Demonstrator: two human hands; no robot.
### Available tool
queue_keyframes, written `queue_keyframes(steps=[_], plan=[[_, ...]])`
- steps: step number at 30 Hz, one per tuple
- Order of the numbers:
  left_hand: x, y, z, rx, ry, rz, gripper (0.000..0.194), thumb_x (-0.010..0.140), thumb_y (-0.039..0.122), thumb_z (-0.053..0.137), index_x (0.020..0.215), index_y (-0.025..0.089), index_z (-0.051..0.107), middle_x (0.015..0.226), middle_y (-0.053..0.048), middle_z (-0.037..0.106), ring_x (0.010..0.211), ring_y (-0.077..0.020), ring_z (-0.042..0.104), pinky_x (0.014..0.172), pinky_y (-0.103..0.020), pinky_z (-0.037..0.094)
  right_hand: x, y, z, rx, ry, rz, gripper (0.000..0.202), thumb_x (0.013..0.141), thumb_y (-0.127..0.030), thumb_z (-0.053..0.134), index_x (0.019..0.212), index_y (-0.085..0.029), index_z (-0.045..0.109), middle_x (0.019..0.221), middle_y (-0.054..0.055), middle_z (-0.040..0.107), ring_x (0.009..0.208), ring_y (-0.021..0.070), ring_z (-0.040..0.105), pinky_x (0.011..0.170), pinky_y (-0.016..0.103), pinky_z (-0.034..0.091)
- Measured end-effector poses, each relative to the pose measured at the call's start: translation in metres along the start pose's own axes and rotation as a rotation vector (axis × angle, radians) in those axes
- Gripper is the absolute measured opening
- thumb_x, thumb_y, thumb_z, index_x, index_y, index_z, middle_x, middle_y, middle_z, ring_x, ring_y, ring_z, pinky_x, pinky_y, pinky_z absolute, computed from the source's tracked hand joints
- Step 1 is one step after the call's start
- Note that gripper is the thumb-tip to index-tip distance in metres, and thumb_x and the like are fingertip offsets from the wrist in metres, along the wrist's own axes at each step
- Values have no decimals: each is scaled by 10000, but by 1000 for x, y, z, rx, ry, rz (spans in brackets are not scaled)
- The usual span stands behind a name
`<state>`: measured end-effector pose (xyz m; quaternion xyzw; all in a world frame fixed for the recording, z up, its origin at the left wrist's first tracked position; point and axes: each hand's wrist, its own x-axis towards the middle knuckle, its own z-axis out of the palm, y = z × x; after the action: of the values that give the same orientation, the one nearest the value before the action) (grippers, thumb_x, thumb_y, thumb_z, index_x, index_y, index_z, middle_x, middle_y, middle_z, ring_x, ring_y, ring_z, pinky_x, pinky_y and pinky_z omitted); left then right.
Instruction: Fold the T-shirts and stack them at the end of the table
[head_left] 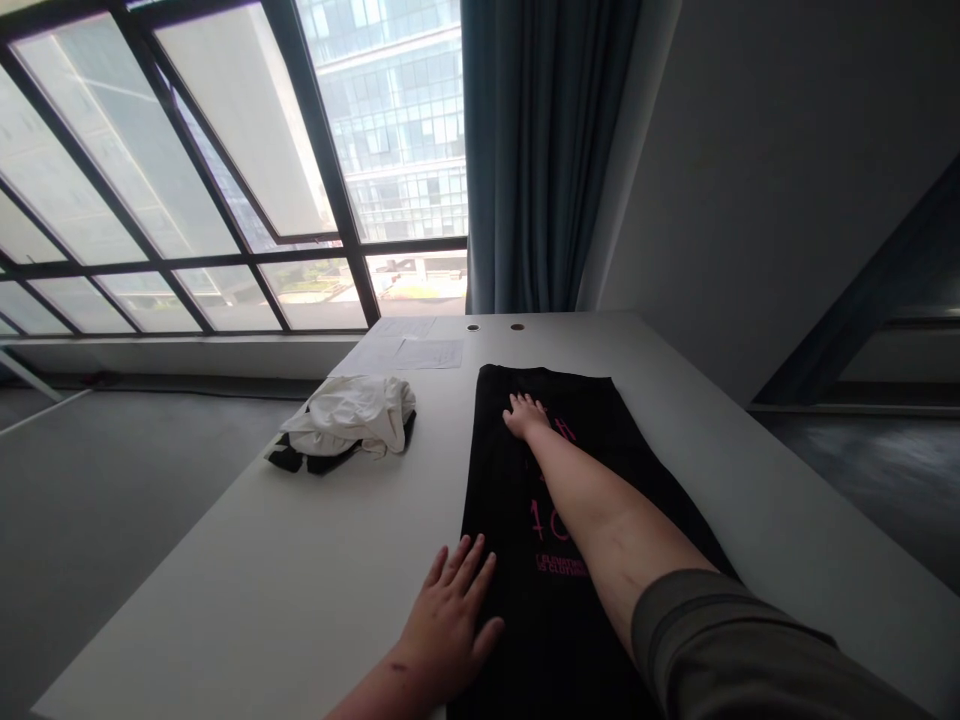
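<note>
Black garment (499, 480) with pink lettering (559, 565) lies lengthwise under your fingers, running from past your right fingertips back to below your left thumb; can't tell if it's a shirt or something else. Your right hand (525, 413) is palm down on its upper part, just short of the far edge, fingers slightly spread, pinching nothing. Your left hand (450, 615) is at the near left edge, fingers fanned, thumb out wide; thumb and index are over the cloth, little finger is beside it over the white table (337, 560). Can't tell how hard either hand presses. Looks like a smoothing step. Do it with flat fingers, not tips: light, even pressure, right palm sweeping outward from the lettering, left hand anchoring the edge so the cloth doesn't skid. Far edge ahead of your right fingers looks a bit wavy, so ease that out toward the corners. Mind your right forearm, it crosses the print and its sleeve (712, 625) could drag the cloth; lift the arm a little. A crumpled white-and-black cloth bundle (352, 415) sits left of your right fingers, well apart, leave it there. Paper sheets (431, 353) lie beyond the bundle, far left of your right fingertips. Farthest out ahead: blue curtain (540, 150).
</note>
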<state>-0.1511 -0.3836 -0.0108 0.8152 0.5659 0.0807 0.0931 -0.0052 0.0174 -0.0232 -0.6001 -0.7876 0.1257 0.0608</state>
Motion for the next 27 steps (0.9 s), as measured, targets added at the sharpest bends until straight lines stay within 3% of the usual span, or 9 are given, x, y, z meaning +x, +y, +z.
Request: queue_keyframes(steps=[6, 11, 16, 18, 20, 23, 25, 27], plan=[[12, -11, -9, 6, -5, 32, 785, 966, 423, 595, 1652, 258, 250, 1723, -79, 156, 1586, -337, 158, 1272, -609, 193, 10, 3, -3, 5, 32, 4, 681, 1022, -417, 332, 1641, -136, 292, 1718, 112, 215, 1586, 274, 150, 1277, 462, 92], [-1, -8, -22, -40, -72, 167, 762, 950, 336, 618, 1637, 313, 289, 1723, -60, 157, 1583, -343, 157, 1271, -592, 204, 1, 7, -4, -6, 98, -51, 630, 1008, -422, 386, 1580, -161, 431, 1748, 66, 52, 1588, 295, 123, 1262, 444, 182], [-28, -10, -46, -89, -221, 349, 792, 925, 407, 669, 1625, 352, 304, 1723, -64, 189, 1569, -362, 223, 1259, -622, 198, -14, 16, -8, -33, 35, -190, 656, 1021, -463, 371, 1618, -190, 366, 1723, 79, 203, 1573, 310, 197, 1268, 487, 181], [-39, -11, -51, -97, -241, 408, 820, 887, 490, 710, 1608, 361, 340, 1713, -75, 243, 1550, -383, 275, 1243, -633, 228, -28, 20, -10, -41, 20, -237, 683, 1021, -518, 382, 1629, -209, 345, 1724, 80, 199, 1574, 311, 200, 1275, 480, 165], [-48, -10, -52, -112, -187, 438, 771, 851, 515, 742, 1543, 345, 448, 1656, -84, 383, 1489, -377, 388, 1222, -603, 285, -49, 25, -10, -51, 11, -309, 696, 1011, -563, 413, 1627, -244, 357, 1734, 65, 157, 1581, 324, 175, 1275, 490, 165], [-59, -3, -46, -145, -40, 424, 436, 887, 411, 710, 1304, 303, 640, 1371, -65, 647, 1232, -285, 595, 1101, -482, 420, -93, 29, -7, -48, 21, -423, 684, 1001, -577, 453, 1616, -287, 383, 1740, 32, 118, 1589, 337, 131, 1276, 514, 164], [-63, 6, -42, -145, 24, 402, 254, 922, 347, 658, 1166, 282, 679, 1146, -47, 700, 1031, -225, 631, 961, -410, 463, -125, 32, -5, -39, 33, -483, 656, 1006, -561, 460, 1603, -294, 410, 1737, 24, 134, 1589, 335, 129, 1279, 516, 160], [-62, 15, -39, -111, 32, 384, 202, 931, 345, 639, 1115, 271, 675, 1006, -36, 686, 906, -205, 620, 857, -379, 457, -152, 34, -3, -34, 26, -531, 629, 1016, -539, 454, 1592, -287, 433, 1724, 36, 197, 1582, 324, 171, 1279, 515, 163]])
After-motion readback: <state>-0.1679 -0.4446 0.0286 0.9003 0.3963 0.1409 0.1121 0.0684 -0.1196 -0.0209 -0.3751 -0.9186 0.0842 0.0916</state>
